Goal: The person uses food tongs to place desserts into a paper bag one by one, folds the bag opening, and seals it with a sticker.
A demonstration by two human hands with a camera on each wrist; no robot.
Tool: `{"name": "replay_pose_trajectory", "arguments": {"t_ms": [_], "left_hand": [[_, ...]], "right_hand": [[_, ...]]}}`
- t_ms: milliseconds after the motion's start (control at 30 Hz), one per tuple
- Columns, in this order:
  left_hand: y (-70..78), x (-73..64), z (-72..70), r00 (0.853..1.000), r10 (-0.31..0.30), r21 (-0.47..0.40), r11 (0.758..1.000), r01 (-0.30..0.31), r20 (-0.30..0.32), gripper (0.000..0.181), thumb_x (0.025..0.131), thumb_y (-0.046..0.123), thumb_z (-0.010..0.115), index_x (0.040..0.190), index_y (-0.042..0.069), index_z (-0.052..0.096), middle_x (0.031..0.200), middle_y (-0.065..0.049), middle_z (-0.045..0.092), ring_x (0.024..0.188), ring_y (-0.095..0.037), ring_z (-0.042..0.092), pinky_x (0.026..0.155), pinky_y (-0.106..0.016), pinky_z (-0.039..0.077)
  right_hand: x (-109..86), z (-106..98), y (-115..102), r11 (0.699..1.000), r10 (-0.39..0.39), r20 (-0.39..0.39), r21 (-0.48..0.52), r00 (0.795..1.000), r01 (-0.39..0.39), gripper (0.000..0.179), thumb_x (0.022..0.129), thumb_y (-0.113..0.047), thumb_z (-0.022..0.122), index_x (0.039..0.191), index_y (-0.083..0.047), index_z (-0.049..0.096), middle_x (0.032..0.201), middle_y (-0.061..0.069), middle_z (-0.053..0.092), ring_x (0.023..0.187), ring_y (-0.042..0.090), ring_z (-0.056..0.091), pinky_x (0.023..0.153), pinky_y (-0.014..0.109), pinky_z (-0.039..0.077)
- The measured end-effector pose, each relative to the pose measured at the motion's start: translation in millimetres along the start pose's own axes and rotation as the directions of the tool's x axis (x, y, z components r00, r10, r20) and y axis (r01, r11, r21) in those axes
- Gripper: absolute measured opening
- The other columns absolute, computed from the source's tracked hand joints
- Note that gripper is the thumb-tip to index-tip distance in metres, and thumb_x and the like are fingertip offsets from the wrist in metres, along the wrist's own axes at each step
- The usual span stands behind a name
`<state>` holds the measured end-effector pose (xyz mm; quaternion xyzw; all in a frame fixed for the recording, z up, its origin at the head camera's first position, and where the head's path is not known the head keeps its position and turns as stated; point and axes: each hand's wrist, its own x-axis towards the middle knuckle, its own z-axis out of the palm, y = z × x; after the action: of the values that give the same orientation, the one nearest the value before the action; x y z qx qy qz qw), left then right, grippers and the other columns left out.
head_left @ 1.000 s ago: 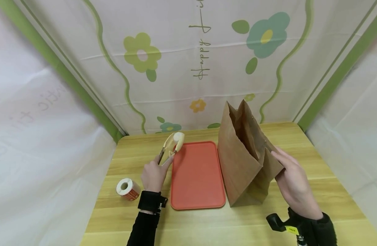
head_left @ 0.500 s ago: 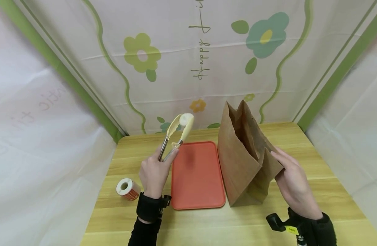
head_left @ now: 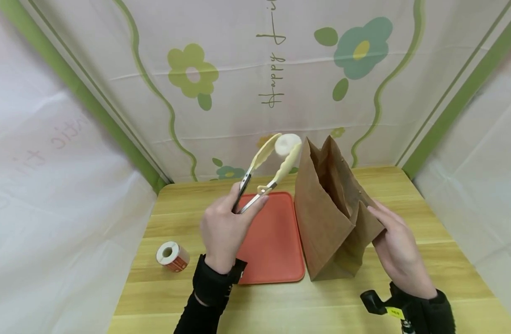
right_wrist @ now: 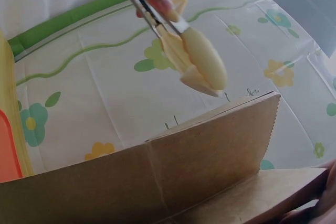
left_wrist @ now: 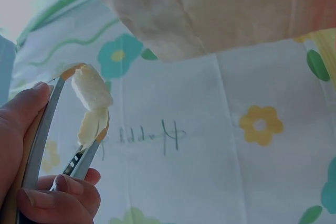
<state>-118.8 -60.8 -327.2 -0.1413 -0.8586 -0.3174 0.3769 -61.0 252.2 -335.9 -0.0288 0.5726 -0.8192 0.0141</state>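
Observation:
My left hand [head_left: 224, 227] grips metal tongs [head_left: 290, 163] with cream-coloured tips, raised above the far end of a red tray [head_left: 276, 241]. Between the tips sits a small white rounded piece [head_left: 285, 145]; in the left wrist view this white piece [left_wrist: 92, 88] looks like a short cylinder. A brown paper bag [head_left: 322, 222] stands upright with its mouth open, just right of the tong tips. My right hand [head_left: 399, 250] holds the bag's near right top edge, thumb on the paper. In the right wrist view the tongs [right_wrist: 206, 59] hang above the rim of the bag [right_wrist: 205, 153].
A roll of labels [head_left: 172, 256] stands left of the tray on the wooden table [head_left: 264, 306]. A white cloth [head_left: 234, 106] printed with flowers rises behind the table, and white sheets flank both sides.
My left hand has lifted the tongs and the white piece up and to the right, from the tray's far left corner to beside the bag. The right hand and bag stay still.

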Motion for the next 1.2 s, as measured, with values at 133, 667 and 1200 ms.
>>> {"name": "replay_pose_trajectory", "arguments": {"t_ms": [133,667,1200], "left_hand": [[13.8,1.9,3.1,0.999,0.048,-0.024,0.999,-0.048,0.005,0.042,0.079,0.053,0.078,0.095,0.016,0.065,0.057,0.007,0.028,0.048,-0.008,0.023,0.045,-0.029,0.016],[37.9,-0.8,17.0,0.985,0.15,-0.001,0.989,-0.15,0.09,0.051,0.079,0.062,0.073,0.103,0.016,0.068,0.055,0.01,0.031,0.046,-0.004,0.026,0.041,-0.025,0.019],[43.5,-1.1,23.0,0.977,0.158,0.049,0.985,-0.167,0.141,0.053,0.078,0.064,0.072,0.099,0.015,0.065,0.052,0.009,0.026,0.043,-0.006,0.021,0.04,-0.025,0.017]], "right_hand": [[-1.4,-0.1,-0.4,1.0,-0.009,0.008,0.006,1.0,0.009,0.056,0.109,-0.024,0.038,0.155,0.001,0.018,0.16,0.015,0.01,0.145,0.024,0.014,0.103,0.024,0.031],[-3.6,-0.6,1.2,1.0,0.015,-0.025,-0.006,1.0,-0.015,0.057,0.109,-0.025,0.038,0.155,0.002,0.018,0.158,0.015,0.014,0.143,0.026,0.015,0.102,0.024,0.031],[-5.4,-0.2,-0.1,1.0,0.02,-0.028,-0.009,0.999,-0.02,0.058,0.109,-0.025,0.038,0.155,0.003,0.016,0.159,0.016,0.011,0.144,0.026,0.013,0.104,0.026,0.029]]}}
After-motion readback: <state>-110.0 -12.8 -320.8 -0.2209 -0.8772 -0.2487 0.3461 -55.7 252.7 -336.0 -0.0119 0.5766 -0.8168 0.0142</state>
